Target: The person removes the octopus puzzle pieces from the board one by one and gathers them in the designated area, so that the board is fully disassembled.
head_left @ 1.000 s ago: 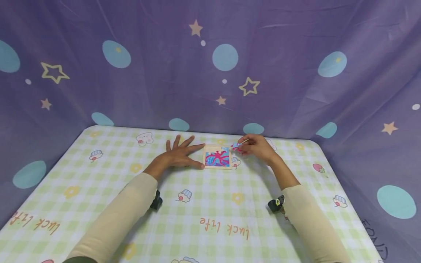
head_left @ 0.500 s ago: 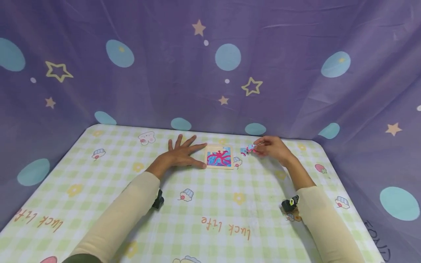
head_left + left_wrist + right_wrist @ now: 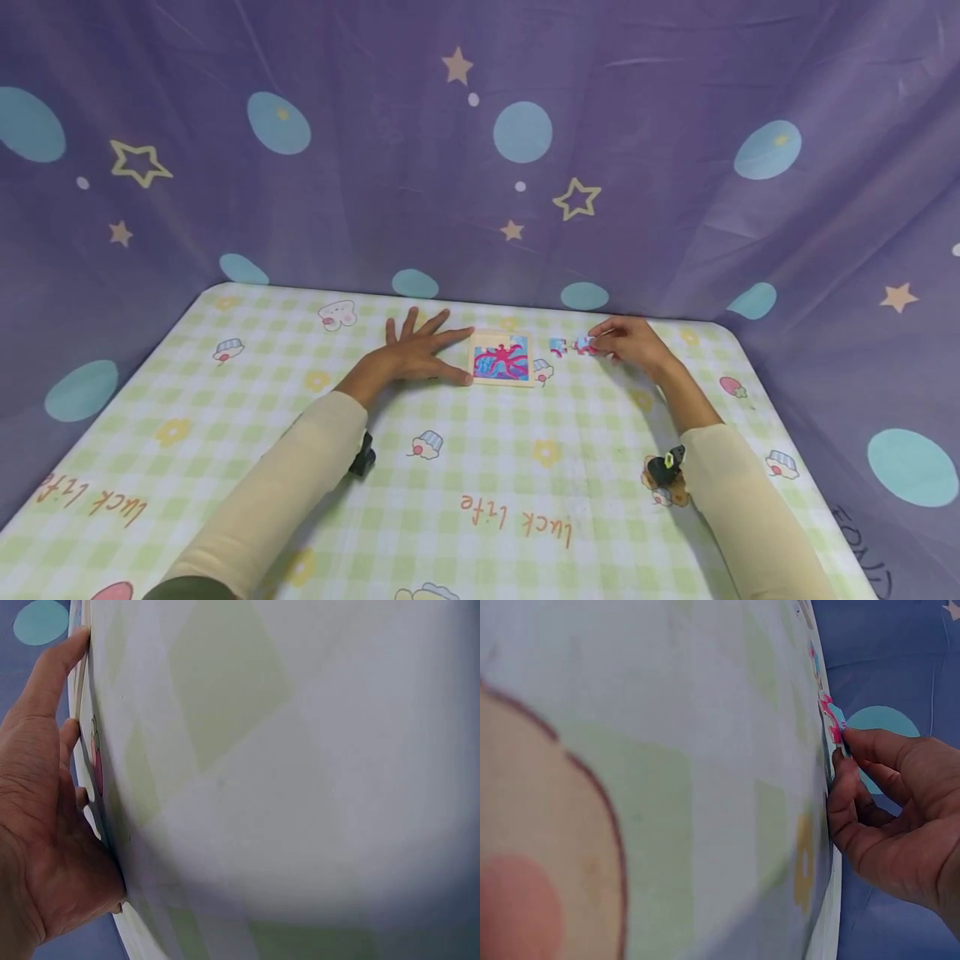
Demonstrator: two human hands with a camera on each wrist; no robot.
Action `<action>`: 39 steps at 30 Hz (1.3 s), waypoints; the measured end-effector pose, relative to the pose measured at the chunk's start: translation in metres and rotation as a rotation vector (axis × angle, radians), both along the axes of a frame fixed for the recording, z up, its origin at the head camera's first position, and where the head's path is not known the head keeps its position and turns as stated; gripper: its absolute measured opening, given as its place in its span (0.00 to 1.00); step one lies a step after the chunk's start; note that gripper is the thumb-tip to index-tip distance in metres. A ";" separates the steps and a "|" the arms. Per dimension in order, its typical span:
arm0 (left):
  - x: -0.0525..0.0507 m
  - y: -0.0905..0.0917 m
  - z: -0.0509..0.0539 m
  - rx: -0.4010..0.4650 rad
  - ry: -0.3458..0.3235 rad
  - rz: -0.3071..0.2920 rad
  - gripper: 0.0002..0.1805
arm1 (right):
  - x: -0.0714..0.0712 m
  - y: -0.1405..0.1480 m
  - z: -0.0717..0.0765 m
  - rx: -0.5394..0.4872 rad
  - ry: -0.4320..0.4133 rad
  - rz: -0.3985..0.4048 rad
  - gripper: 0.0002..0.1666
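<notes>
Octopus puzzle (image 3: 501, 365) in wooden frame (image 3: 504, 383), flat near middle of worktop's (image 3: 480, 462) far edge; probably light, stiff, best taken by frame sides. Touching frame's left corners with splayed left hand (image 3: 412, 356). Slightly farther, loose piece (image 3: 558, 347) right of frame; pinching second piece (image 3: 583, 345) in right hand (image 3: 630, 343), likely slick, best held edgewise.
</notes>
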State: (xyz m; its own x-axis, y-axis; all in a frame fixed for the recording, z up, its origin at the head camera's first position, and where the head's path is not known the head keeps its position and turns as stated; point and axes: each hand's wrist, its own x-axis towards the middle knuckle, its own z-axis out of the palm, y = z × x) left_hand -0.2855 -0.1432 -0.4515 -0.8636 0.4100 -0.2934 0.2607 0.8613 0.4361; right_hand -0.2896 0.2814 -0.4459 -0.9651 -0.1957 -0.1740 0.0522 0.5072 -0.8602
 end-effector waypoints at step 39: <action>-0.009 -0.002 -0.011 0.040 -0.001 -0.014 0.61 | 0.007 -0.023 0.001 -0.018 0.089 -0.067 0.22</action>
